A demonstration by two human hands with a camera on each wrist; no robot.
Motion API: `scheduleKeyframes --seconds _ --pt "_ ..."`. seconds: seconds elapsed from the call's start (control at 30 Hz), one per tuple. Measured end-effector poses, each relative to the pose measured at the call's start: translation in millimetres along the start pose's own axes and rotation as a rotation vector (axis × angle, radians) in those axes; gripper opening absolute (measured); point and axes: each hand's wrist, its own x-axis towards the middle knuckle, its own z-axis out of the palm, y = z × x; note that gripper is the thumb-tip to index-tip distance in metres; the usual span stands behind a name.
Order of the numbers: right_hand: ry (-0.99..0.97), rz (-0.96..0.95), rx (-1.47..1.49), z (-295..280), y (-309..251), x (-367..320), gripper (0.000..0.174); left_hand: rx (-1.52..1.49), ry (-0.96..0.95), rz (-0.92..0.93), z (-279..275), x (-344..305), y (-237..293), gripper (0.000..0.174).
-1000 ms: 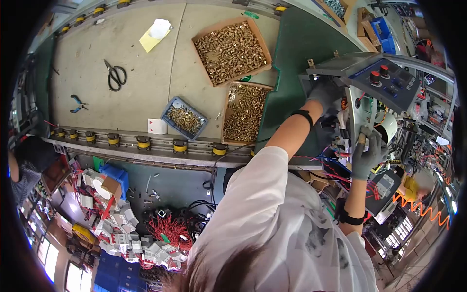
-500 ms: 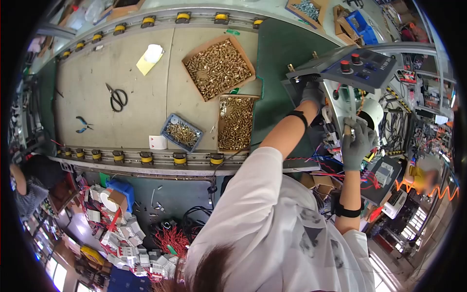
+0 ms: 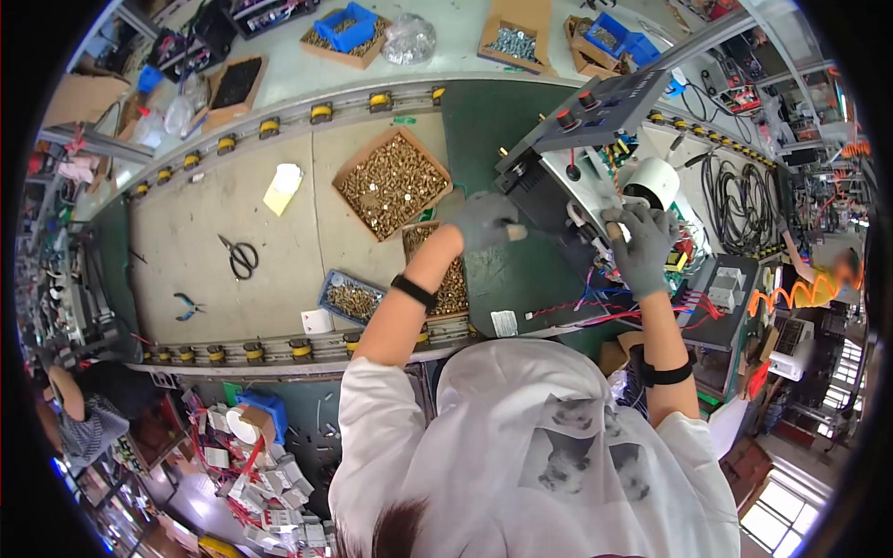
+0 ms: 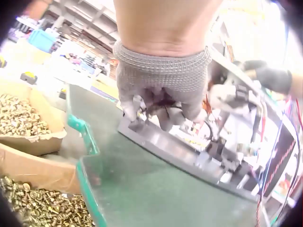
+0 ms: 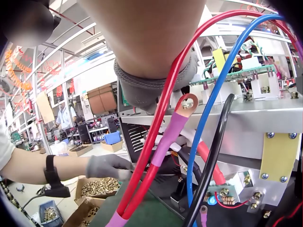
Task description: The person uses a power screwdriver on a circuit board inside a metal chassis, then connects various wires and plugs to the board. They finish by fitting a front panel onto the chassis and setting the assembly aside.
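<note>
The left hand, gloved in grey, hovers over the green mat beside the bolt boxes, its fingers loosely bent with nothing plainly held. In the left wrist view that hand hangs before the open machine's dark edge. Curled over the upright metal panel of the machine, the gloved right hand grips it beside a white cylinder. Red cables and a copper ring lug partly cover the right hand in the right wrist view.
Two cartons of brass bolts and a blue tray lie left of the mat, with scissors and pliers farther left. Loose red wires run along the near edge. A person in yellow is at far right.
The left hand has come out of the machine and moved left toward the bolt cartons. The right hand keeps its place on the panel. The head view has shifted, showing more of the back bench.
</note>
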Motion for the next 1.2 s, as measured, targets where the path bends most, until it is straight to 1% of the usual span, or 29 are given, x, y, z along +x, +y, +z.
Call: scheduleKeyframes --seconds 0.03,0.07,0.13,0.17,0.2,0.23,0.27,0.33,0.37,0.4,0.43,0.47,0.5,0.53,0.57,0.6,0.63,0.67,0.73,0.77,0.8,0.83,0.87,0.9,1.0,1.07,1.1,1.17,1.2 --pt "0.008 -0.004 -0.011 -1.5 -2.7 0.8 0.013 -0.057 0.071 0.051 -1.2 -8.0 2.9 0.035" --pt "0.015 -0.009 -0.022 -2.4 -3.4 1.5 0.013 -0.043 0.072 0.060 -1.2 -16.6 8.4 0.035" --pt "0.002 0.007 -0.009 -2.3 -1.4 -0.7 0.014 -0.971 0.154 -0.061 -3.7 -34.5 24.3 0.033" --pt "0.055 0.018 -0.003 -2.8 -4.5 -1.2 0.015 -0.962 0.146 -0.061 -5.7 -39.4 33.2 0.033" --pt "0.109 0.027 0.004 -3.3 -9.0 -0.9 0.016 -0.805 0.289 0.006 -8.6 -41.4 43.7 0.030" --pt "0.129 0.058 -0.043 -8.9 -18.8 -0.3 0.021 -0.644 0.432 0.074 -11.3 -41.1 51.9 0.027" --pt "0.135 0.062 -0.039 -19.1 -30.9 3.8 0.021 -0.636 0.429 0.076 -12.8 -38.7 58.7 0.027" --pt "0.143 0.001 0.107 -41.7 -53.3 15.2 0.027 -0.389 0.511 0.045 -11.5 -28.8 71.6 0.027" --pt "-0.026 0.020 0.416 -47.1 -59.2 19.0 0.030 -0.346 0.493 -0.015 -3.0 -23.4 72.3 0.031" --pt "-0.195 0.040 0.724 -50.0 -64.3 21.5 0.032 -0.344 0.484 -0.007 -0.1 -18.7 77.9 0.031" --pt "-0.271 0.036 0.870 -50.2 -69.5 23.6 0.036 -0.284 0.498 -0.008 2.0 -14.7 83.7 0.028" --pt "-0.178 -0.058 0.869 -37.7 -71.2 24.7 0.029 -0.222 0.515 -0.011 1.9 -13.0 88.4 0.026" --pt "-0.137 -0.055 0.852 -31.0 -69.7 23.0 0.025 -0.372 0.452 0.025 -9.2 -15.6 101.0 0.038" --pt "-0.096 -0.059 0.833 -26.2 -68.0 24.8 0.021 -0.364 0.456 0.031 -8.1 -17.5 105.0 0.038" --pt "-0.087 -0.068 0.833 -23.4 -67.2 26.7 0.021 -0.585 0.521 0.062 -5.7 -18.9 110.0 0.042" --pt "-0.054 -0.011 0.871 -21.7 -66.9 26.6 0.018 -0.809 0.581 0.093 -3.2 -18.0 114.0 0.046" --pt "-0.020 0.050 0.910 -18.9 -65.9 26.5 0.016 -0.746 0.663 0.043 5.8 -13.8 109.5 0.042" --pt "-0.012 0.051 0.912 -14.9 -63.3 26.1 0.016 -0.740 0.660 0.047 13.2 -11.1 106.6 0.042" --pt "-0.114 0.068 0.707 -2.9 -53.9 24.3 0.016 -0.678 0.726 -0.148 23.5 -4.3 100.9 0.028" --pt "-0.005 0.036 0.540 10.1 -47.3 22.3 0.016 -0.676 0.725 -0.147 26.2 1.2 98.8 0.028" --pt "-0.006 0.035 0.541 10.6 -45.9 26.9 0.016 -0.739 0.733 -0.277 27.6 8.8 96.2 0.025" --pt "0.049 0.018 0.292 10.7 -44.7 32.2 0.021 -0.803 0.740 -0.411 30.2 16.6 92.5 0.023" --pt "0.100 -0.001 0.044 11.9 -44.2 35.0 0.027 -0.806 0.741 -0.421 36.5 24.3 84.4 0.023" --pt "-0.016 0.050 0.031 17.6 -43.3 34.5 0.039 -0.845 0.714 -0.433 43.7 33.5 73.0 0.023" --pt "-0.003 -0.012 -0.050 27.0 -41.9 32.5 0.038 -0.943 0.679 -0.462 51.5 56.5 59.0 0.020" --pt "-0.006 -0.018 -0.037 27.2 -41.8 31.6 0.037 -1.016 0.586 -0.382 65.0 67.9 40.0 0.017" --pt "-0.006 -0.022 -0.026 27.1 -41.4 30.6 0.036 -1.021 0.582 -0.388 65.5 69.9 37.4 0.017" --pt "-0.010 -0.023 0.026 27.6 -37.9 28.8 0.035 -1.175 0.569 -0.208 67.6 72.0 32.8 0.014" --pt "-0.004 -0.026 0.079 28.4 -36.7 27.7 0.034 -1.180 0.562 -0.215 67.8 73.8 29.3 0.014"
